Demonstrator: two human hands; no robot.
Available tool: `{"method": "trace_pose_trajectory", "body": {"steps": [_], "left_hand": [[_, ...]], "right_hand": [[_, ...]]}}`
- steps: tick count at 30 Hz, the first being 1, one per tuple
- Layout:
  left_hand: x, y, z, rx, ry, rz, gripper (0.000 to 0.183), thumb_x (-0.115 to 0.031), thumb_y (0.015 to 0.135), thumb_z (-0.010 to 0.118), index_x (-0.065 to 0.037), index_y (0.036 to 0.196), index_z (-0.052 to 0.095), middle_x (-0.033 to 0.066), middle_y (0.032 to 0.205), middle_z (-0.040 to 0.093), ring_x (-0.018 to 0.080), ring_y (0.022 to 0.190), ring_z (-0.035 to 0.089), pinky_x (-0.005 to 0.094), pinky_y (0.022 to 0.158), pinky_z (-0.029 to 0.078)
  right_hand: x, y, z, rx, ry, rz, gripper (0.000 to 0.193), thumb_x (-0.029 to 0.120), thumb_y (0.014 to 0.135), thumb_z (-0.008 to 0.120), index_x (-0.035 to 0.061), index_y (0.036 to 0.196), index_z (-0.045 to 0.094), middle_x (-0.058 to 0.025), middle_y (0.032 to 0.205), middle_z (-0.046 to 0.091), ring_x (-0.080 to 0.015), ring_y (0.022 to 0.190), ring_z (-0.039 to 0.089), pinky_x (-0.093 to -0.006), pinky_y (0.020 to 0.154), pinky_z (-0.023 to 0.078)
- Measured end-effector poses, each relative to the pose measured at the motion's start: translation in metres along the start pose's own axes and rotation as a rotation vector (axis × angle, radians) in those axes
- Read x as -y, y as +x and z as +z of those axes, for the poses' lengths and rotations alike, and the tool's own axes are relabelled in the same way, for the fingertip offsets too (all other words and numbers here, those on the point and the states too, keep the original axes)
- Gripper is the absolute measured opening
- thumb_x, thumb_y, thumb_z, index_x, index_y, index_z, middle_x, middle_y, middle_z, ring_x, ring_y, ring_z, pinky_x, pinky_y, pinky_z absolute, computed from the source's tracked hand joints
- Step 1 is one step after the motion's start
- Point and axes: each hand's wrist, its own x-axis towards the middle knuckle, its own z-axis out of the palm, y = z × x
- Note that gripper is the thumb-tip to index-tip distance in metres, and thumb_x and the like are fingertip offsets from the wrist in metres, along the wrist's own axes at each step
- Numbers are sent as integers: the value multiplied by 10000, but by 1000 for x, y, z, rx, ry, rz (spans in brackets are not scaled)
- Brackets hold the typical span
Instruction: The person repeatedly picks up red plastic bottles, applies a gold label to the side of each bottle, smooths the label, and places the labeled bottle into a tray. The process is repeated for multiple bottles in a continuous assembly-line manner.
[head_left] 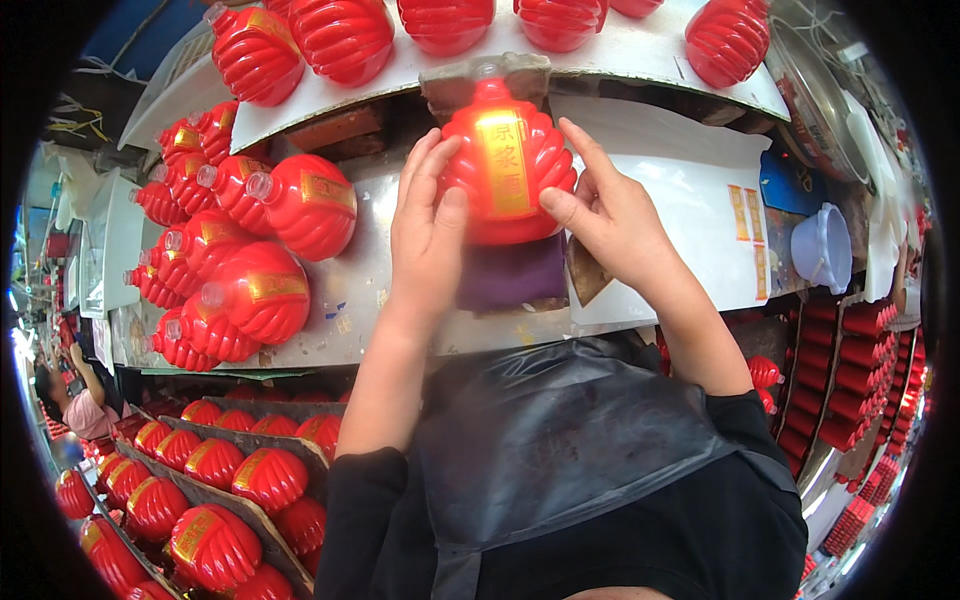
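Note:
A glossy red ribbed bottle (505,180) with a gold label down its front lies on the bench in front of me. Its clear neck points away and rests at a grey block (535,75). Along the bottle's left side are the fingers of my left hand (425,220), with the thumb near the label's lower left. My right hand (610,210) holds the opposite side, thumb against the ribs and index finger stretched upward. Purple cloth (515,275) shows beneath the bottle. A dark wedge-shaped piece (588,270) sits below my right hand.
Several red bottles (270,290) lie grouped at left; others (345,35) stand on a raised white shelf (640,50). On the right are a white sheet (670,190) with gold labels (748,215) and a lavender bucket (822,250). Crates of red bottles (215,545) fill the lower left.

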Motion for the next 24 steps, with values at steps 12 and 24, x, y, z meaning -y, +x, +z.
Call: {"method": "trace_pose_trajectory", "body": {"steps": [12, 24], "left_hand": [[4, 2, -7, 17, -67, -39, 474, -131, 1019, 591, 6, 1471, 555, 192, 1592, 457, 292, 1495, 413, 407, 1228, 316], [-6, 5, 10, -105, 60, -37, 618, -176, 794, 842, -22, 1341, 602, 195, 1498, 511, 326, 1397, 510, 416, 1156, 425]], "right_hand": [[6, 1, -5, 58, 5, 15, 864, 436, 915, 720, 70, 1612, 363, -168, 830, 694, -304, 784, 709, -381, 751, 542], [9, 2, 7, -74, -167, -102, 893, 495, 898, 752, 95, 1605, 380, -157, 798, 689, -270, 720, 693, -369, 694, 538]]}}
